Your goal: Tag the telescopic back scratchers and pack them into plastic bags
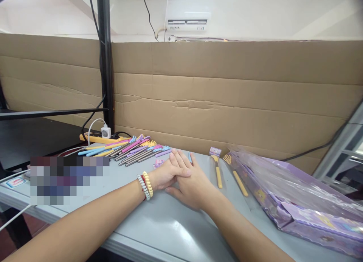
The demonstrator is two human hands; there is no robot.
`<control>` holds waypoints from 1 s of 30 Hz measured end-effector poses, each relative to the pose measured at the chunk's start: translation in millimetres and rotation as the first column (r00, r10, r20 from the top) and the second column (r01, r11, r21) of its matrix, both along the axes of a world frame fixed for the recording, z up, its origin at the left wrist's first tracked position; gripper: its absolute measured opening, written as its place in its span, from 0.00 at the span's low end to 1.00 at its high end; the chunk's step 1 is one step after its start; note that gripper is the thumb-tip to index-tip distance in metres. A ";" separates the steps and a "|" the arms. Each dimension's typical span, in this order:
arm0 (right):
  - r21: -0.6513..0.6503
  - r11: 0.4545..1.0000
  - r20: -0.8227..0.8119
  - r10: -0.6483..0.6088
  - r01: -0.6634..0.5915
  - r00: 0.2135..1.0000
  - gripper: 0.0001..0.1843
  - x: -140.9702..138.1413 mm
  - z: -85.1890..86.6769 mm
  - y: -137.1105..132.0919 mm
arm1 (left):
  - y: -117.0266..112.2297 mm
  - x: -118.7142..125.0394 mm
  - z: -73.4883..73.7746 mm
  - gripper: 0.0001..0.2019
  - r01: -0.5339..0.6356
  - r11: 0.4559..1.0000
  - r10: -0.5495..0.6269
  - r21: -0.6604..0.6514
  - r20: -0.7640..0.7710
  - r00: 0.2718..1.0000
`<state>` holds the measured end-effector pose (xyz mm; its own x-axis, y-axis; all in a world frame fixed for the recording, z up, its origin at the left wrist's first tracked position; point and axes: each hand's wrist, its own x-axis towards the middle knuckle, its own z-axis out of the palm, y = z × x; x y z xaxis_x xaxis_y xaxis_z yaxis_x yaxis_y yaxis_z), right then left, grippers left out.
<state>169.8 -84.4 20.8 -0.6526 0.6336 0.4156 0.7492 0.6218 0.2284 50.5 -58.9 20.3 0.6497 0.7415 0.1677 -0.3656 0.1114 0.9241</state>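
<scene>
Over the middle of the grey table (124, 220), my two hands rest against each other. My left hand (167, 172), with coil bands at its wrist, lies across my right hand (194, 186); its fingers are stretched out and nothing shows in them. The fingers of my right hand look extended too, though partly covered. Just behind is a pile of back scratchers (136, 148) with coloured handles and hand-shaped heads. To the right lie a yellow back scratcher (217, 171) in a clear sleeve with a purple card and another yellow back scratcher (240, 183).
A purple box (317, 231) with clear plastic film stands at the right. At the back left are a yellow power strip (93, 138) with a white plug (106, 132) and a black post (106, 65). A blurred-out patch (62, 180) covers the left table edge. Cardboard (227, 92) walls the back.
</scene>
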 end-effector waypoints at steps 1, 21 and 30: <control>0.025 1.000 -0.005 0.006 -0.006 1.000 0.42 -0.1 -0.6 0.2 | -0.1 -0.5 0.2 0.19 0.012 1.000 -0.012 0.004 0.000 1.000; 0.110 0.993 -0.014 0.035 -0.034 0.999 0.36 -1.8 -2.1 -3.3 | -3.1 -3.1 7.2 0.20 0.003 1.000 -0.003 -0.010 -0.029 1.000; 0.083 0.995 -0.046 0.056 -0.052 0.997 0.39 -5.2 -3.1 -3.7 | 4.0 -10.3 5.9 0.18 0.079 0.996 -0.080 -0.037 -0.027 0.996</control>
